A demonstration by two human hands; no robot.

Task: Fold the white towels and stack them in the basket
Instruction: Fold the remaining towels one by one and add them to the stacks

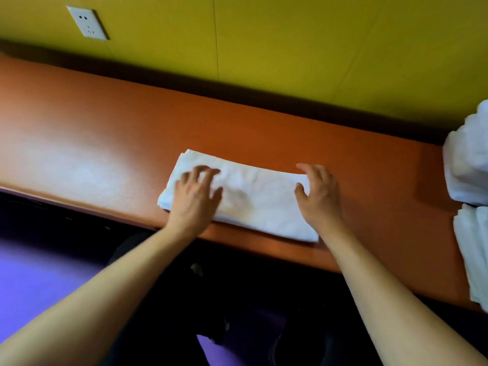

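Nearest the camera, two bare forearms reach over the bench (79,143) edge. The left hand (195,191) lies flat on the left end of a folded white towel (253,199), fingers spread, its grip apart, slightly blurred. The right hand (319,191) rests at the towel's right end, fingers loose, clamped on nothing. More white towels (470,167) sit at the far right edge, possibly stacked. Behind is a yellow wall (290,48) with a socket (87,22).

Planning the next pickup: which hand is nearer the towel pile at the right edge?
Right. The right hand rests on the folded towel's right end, toward the towel pile; the left hand is on its left end.
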